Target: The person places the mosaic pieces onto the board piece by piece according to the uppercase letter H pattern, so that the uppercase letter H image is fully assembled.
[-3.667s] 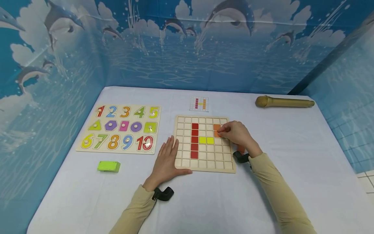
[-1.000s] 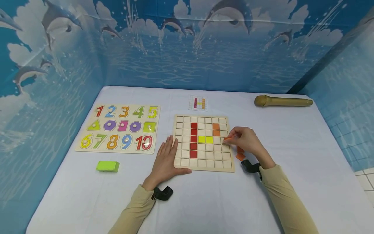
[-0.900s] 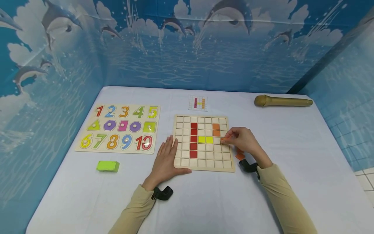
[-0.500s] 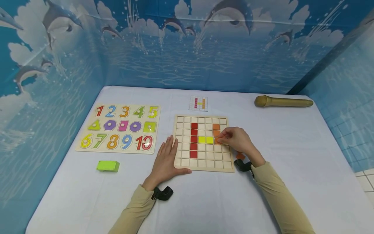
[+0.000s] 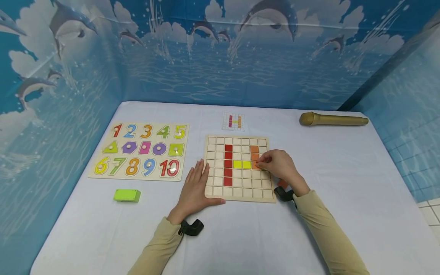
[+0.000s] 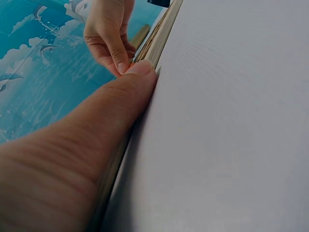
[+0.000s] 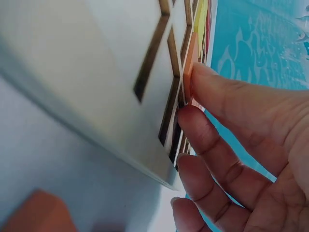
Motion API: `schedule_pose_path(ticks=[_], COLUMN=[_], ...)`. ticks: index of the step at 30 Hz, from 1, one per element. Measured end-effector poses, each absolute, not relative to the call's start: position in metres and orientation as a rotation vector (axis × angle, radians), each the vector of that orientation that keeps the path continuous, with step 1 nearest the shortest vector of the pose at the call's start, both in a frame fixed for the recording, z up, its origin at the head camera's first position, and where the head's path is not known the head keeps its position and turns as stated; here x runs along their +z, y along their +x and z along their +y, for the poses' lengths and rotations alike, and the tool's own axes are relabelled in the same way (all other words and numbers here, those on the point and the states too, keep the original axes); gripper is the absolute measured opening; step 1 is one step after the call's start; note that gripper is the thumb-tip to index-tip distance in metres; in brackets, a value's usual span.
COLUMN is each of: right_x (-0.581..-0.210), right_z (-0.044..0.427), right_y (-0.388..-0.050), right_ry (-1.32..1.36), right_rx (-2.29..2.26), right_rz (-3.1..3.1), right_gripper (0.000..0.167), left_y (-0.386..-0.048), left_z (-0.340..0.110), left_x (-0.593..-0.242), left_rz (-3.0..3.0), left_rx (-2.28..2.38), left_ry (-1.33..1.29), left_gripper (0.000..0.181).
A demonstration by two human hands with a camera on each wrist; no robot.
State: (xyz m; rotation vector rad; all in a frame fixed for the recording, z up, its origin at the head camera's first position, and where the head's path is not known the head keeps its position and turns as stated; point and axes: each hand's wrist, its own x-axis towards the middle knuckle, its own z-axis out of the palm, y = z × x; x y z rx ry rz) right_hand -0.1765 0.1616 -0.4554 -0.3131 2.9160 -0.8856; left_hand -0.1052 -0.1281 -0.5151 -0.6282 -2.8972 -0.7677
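A wooden grid board (image 5: 240, 194) lies on the white table. A column of red tiles (image 5: 228, 164), two yellow tiles (image 5: 242, 164) and a column of orange tiles (image 5: 254, 149) sit in its cells. My right hand (image 5: 280, 166) pinches an orange tile (image 7: 190, 65) by thumb and forefinger at the cell right of the yellow tiles; the fingers partly cover it. My left hand (image 5: 194, 191) rests with straight fingers along the board's left side, thumb (image 6: 137, 72) at its near edge. Loose orange tiles (image 5: 283, 184) lie beside the board, partly hidden by the right wrist.
A pattern card (image 5: 233, 121) lies beyond the board. To the left are a number and shape puzzle (image 5: 139, 152) and a green block (image 5: 127, 195). A brown microphone-shaped object (image 5: 333, 119) lies at the far right. A dolphin-print curtain (image 5: 206, 76) closes off the back.
My right hand has carried an orange tile leftward from the board's right edge into the cell below the two orange ones, where it stays. My left hand keeps its place.
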Motion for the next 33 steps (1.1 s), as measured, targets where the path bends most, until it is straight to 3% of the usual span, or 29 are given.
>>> schedule_pose_path(ticks=[15, 33], right_x=[-0.455, -0.453], right_z=[0.164, 0.191], right_y=[-0.175, -0.161], right_ry=[-0.322, -0.463], right_rx=[-0.918, -1.092], right_rz=[2.873, 2.942], right_gripper=[0.011, 0.027], left_y=[-0.105, -0.106], left_z=[-0.128, -0.128], left_x=[-0.516, -0.514], left_rz=[-2.909, -2.931], left_rx=[-0.763, -0.763], left_ry=[-0.623, -0.612], left_gripper=[0.123, 0.123])
